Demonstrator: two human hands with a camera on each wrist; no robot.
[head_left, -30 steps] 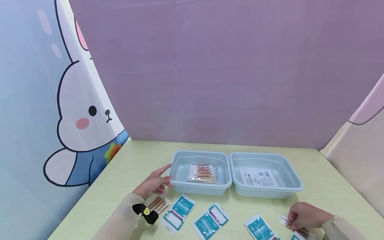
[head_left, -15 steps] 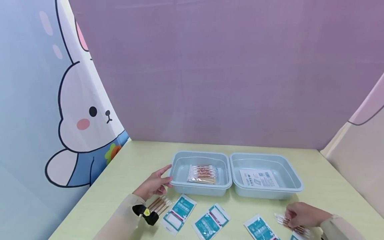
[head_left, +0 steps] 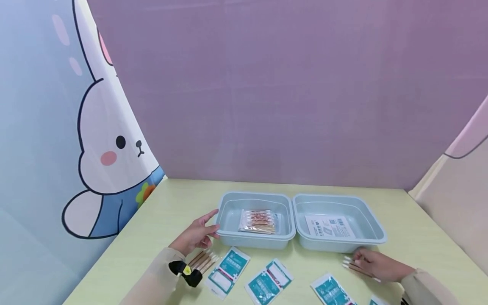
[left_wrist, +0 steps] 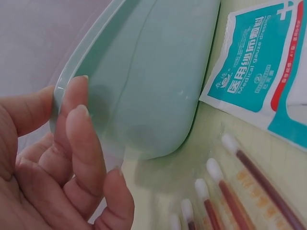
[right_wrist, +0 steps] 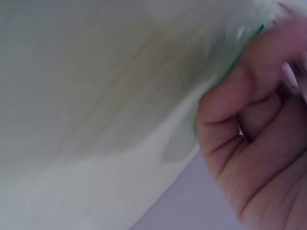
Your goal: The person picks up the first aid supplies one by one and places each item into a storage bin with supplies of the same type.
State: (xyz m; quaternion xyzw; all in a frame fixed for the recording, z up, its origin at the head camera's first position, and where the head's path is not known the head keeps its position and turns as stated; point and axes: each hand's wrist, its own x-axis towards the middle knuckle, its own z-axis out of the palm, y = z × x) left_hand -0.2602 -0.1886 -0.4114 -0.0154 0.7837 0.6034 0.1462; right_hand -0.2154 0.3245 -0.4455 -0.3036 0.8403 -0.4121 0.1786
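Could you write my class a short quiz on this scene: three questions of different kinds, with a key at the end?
1. Multiple choice: what does the right hand hold?
A) a gauze packet
B) a pack of cotton swabs
C) nothing

2. True or false: the left hand touches the rim of the left tray.

3. Short answer: in the head view, what lies in the left tray, and what in the right tray?

Key
1. B
2. True
3. Left: bagged swabs. Right: a white printed packet or sheet.
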